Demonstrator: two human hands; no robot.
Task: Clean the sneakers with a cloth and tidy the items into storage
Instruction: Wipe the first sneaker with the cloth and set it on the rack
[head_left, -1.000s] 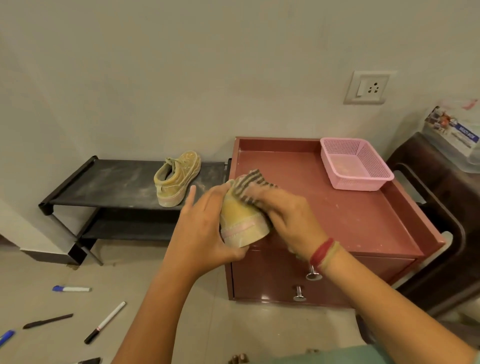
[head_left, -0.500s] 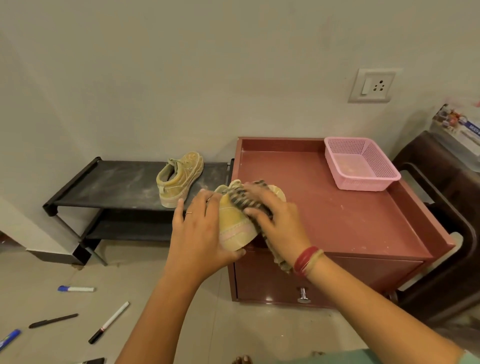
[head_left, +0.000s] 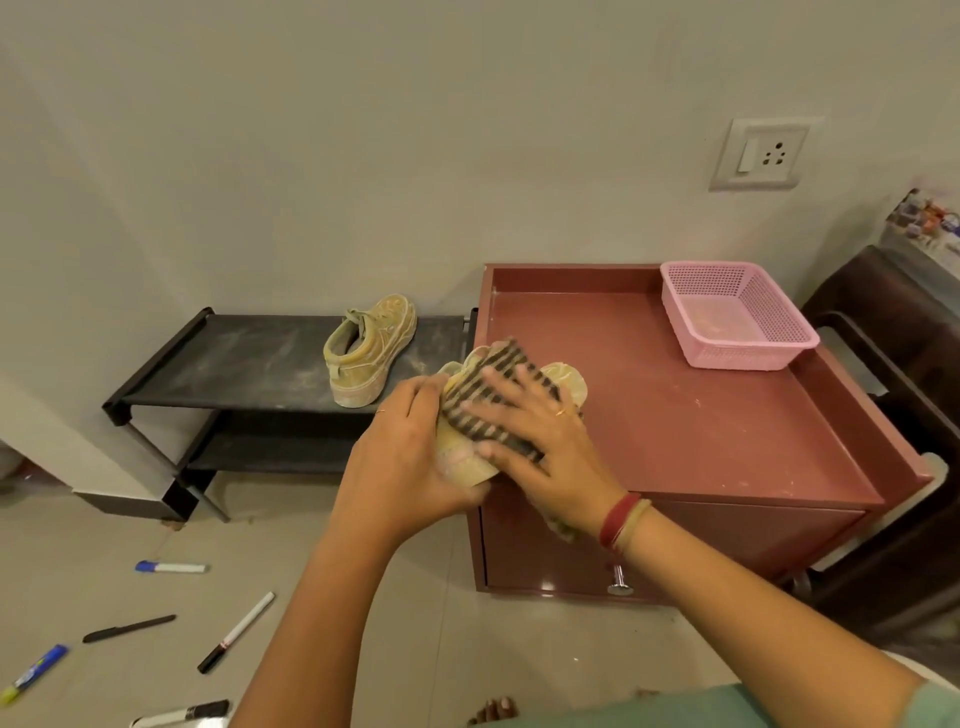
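Observation:
My left hand (head_left: 410, 457) grips a yellow sneaker (head_left: 563, 382) by its heel end, holding it above the front left corner of the red cabinet (head_left: 675, 415). My right hand (head_left: 535, 441) lies over the sneaker with fingers spread and presses a dark striped cloth (head_left: 498, 395) against it. Most of the held sneaker is hidden under the cloth and hands. The second yellow sneaker (head_left: 371, 351) stands on the top shelf of the black shoe rack (head_left: 234, 364), toe toward the wall.
A pink mesh basket (head_left: 737, 317) sits at the cabinet's back right. Several markers and pens (head_left: 236, 631) lie scattered on the tiled floor at lower left. A dark chair (head_left: 904, 395) stands right of the cabinet. A wall socket (head_left: 761, 156) is above.
My right hand slid the cloth along the sneaker, and its fingers are now spread flat over it. The left hand kept its grip on the sneaker.

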